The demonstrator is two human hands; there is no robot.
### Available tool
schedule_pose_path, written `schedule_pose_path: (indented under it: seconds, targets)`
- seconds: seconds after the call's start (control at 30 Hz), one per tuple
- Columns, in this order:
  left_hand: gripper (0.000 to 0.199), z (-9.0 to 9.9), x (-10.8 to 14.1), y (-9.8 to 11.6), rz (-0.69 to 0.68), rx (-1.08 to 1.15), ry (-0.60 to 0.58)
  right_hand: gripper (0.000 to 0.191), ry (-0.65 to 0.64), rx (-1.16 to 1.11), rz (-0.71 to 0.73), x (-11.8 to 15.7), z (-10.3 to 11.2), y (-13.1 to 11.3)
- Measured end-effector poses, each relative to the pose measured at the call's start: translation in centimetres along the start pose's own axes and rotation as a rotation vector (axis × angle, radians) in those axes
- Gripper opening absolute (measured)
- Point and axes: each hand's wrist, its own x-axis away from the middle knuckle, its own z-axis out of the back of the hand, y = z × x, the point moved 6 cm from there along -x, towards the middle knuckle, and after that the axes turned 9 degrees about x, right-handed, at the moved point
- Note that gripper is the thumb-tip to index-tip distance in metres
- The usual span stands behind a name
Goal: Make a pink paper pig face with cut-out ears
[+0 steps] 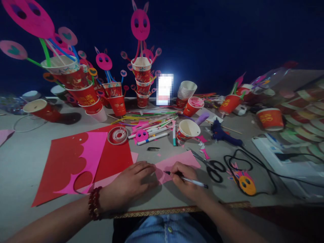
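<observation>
My right hand (186, 177) is closed around a pen (193, 182) with a clear barrel, its dark tip at the surface of a light pink paper strip (187, 160). My left hand (138, 180) lies flat, fingers stretched, on the left end of that strip and the table. A small black pen cap (153, 149) lies just beyond the hands. Black-handled scissors (212, 168) rest to the right of the strip. Left of my left hand are red paper sheets (63, 162) and a bright pink sheet (95, 152) with rounded cutouts.
A roll of tape (117, 135), several markers (153, 138) and a paper cup (188, 130) stand or lie ahead. A blue glue gun (222, 133) trails its cord on the right near an orange paper face (247, 185). Stacked cup figures (143, 79) and a bright screen (165, 89) are at the back.
</observation>
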Motion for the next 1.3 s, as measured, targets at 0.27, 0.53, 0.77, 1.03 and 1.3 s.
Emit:
schedule_pose_path:
  seconds: [0.27,0.53,0.77,1.03,1.3]
  targets:
    - [0.040,0.11,0.00,-0.02,-0.003,-0.009,0.029,0.012,0.006,0.005,0.032,0.07,-0.03,0.02]
    - [0.038,0.03,-0.02,-0.02,-0.008,-0.014,0.026,0.014,0.033,0.001,0.065,0.13,0.24,-0.43]
    - [0.040,-0.10,0.17,-0.17,-0.001,-0.008,0.039,0.015,0.032,0.020,0.094,0.19,0.35,-0.55]
    - [0.038,0.17,-0.02,0.00,0.001,0.001,0.014,0.018,0.040,0.040,0.122,0.27,0.49,-0.74]
    - [0.040,0.20,-0.02,0.06,0.014,0.008,-0.001,0.019,0.034,0.018,0.147,0.54,0.32,-0.54]
